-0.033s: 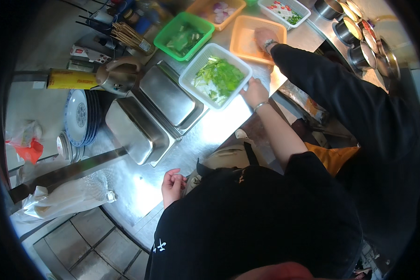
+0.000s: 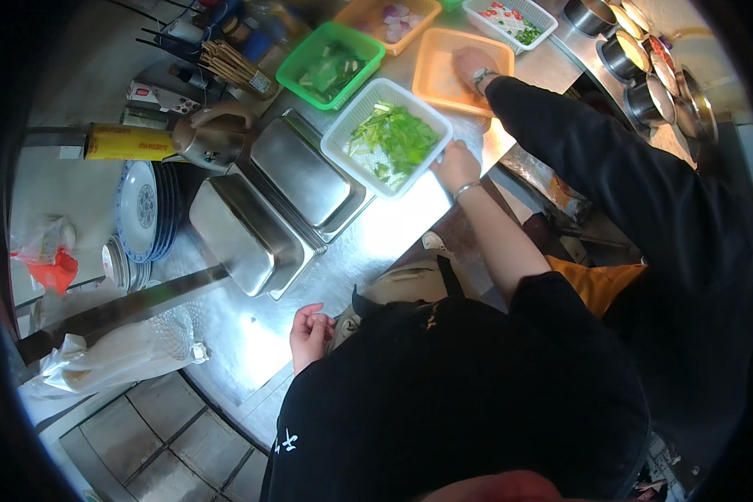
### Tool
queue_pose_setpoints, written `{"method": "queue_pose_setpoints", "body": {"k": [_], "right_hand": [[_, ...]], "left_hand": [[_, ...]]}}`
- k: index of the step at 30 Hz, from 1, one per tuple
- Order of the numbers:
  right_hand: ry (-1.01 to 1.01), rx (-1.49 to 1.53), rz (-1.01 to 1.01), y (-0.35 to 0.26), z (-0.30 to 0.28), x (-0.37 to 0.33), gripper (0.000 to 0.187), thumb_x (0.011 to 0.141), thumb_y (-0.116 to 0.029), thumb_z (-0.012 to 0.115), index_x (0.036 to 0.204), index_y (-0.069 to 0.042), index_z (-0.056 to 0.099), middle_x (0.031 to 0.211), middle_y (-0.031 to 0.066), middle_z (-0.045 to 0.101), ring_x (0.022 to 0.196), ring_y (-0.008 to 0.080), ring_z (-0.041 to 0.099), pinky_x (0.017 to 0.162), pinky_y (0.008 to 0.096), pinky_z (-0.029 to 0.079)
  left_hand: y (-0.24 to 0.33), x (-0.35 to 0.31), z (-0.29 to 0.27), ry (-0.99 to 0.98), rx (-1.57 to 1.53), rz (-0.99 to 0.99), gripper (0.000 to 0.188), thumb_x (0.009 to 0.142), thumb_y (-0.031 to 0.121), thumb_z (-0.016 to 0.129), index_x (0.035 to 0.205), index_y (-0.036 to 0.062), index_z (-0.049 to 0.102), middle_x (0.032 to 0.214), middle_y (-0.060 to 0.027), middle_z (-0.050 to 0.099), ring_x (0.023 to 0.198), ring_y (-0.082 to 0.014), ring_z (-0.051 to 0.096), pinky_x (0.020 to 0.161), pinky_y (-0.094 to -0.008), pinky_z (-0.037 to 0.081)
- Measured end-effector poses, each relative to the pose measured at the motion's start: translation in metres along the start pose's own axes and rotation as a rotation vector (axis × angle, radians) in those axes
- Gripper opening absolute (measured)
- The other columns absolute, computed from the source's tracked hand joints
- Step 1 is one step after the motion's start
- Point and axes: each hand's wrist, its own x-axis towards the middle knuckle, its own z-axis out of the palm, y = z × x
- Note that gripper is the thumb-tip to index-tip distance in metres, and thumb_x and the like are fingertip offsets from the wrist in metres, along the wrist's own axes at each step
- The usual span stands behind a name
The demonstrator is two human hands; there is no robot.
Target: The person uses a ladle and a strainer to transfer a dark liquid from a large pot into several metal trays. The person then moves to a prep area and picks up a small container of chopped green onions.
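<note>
My right hand (image 2: 458, 170), a bracelet on its wrist, grips the right rim of a white plastic basket (image 2: 340, 159). Cut leafy greens (image 2: 397, 138) lie inside that basket. Near the front edge of the steel counter (image 2: 397, 230), my left hand (image 2: 309, 332) is loosely curled with nothing visible in it. Just beyond my right hand, another person's hand (image 2: 474, 67), coming from a black sleeve, reaches into an orange basket (image 2: 431, 92); its fingertips are hard to make out. A green basket (image 2: 291, 71) with dark greens stands to the left of the orange one.
Two upturned steel pans (image 2: 301, 167) sit left of the white basket. A kettle (image 2: 209, 138), blue-rimmed plates (image 2: 142, 209) and bundled skewers (image 2: 230, 67) stand farther left. Pots (image 2: 627, 58) line the far right. The other person's arm (image 2: 594, 142) crosses on my right.
</note>
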Motion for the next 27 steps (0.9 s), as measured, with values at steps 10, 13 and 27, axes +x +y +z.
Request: {"method": "queue_pose_setpoints", "body": {"k": [10, 13, 27], "right_hand": [[0.032, 0.117, 0.023, 0.005, 0.017, -0.002, 0.022, 0.084, -0.013, 0.056, 0.102, -0.003, 0.062, 0.094, 0.0176, 0.067, 0.086, 0.0365, 0.066, 0.077, 0.0457, 0.054], [0.065, 0.344, 0.147, 0.020, -0.002, -0.003, 0.021, 0.085, -0.016, 0.064, 0.099, -0.001, 0.061, 0.080, 0.0123, 0.067, 0.081, 0.0277, 0.066, 0.067, 0.0393, 0.053], [0.013, 0.729, 0.046, 0.010, -0.074, -0.048, 0.037, 0.091, -0.026, 0.066, 0.121, -0.005, 0.063, 0.097, 0.0124, 0.070, 0.086, 0.0229, 0.067, 0.079, 0.0351, 0.054]], "left_hand": [[-0.011, 0.005, -0.008, -0.005, -0.035, 0.003, 0.019, 0.098, 0.007, 0.053, 0.117, 0.0046, 0.056, 0.081, -0.0035, 0.064, 0.065, -0.0080, 0.054, 0.062, -0.0216, 0.043], [-0.015, 0.009, -0.011, -0.026, -0.060, 0.019, 0.019, 0.098, 0.006, 0.053, 0.117, 0.0050, 0.056, 0.081, -0.0037, 0.064, 0.065, -0.0082, 0.054, 0.062, -0.0216, 0.043], [-0.002, 0.037, 0.013, -0.181, 0.056, 0.051, 0.019, 0.098, 0.006, 0.054, 0.116, 0.0061, 0.054, 0.078, -0.0035, 0.062, 0.063, -0.0084, 0.053, 0.058, -0.0220, 0.044]]}}
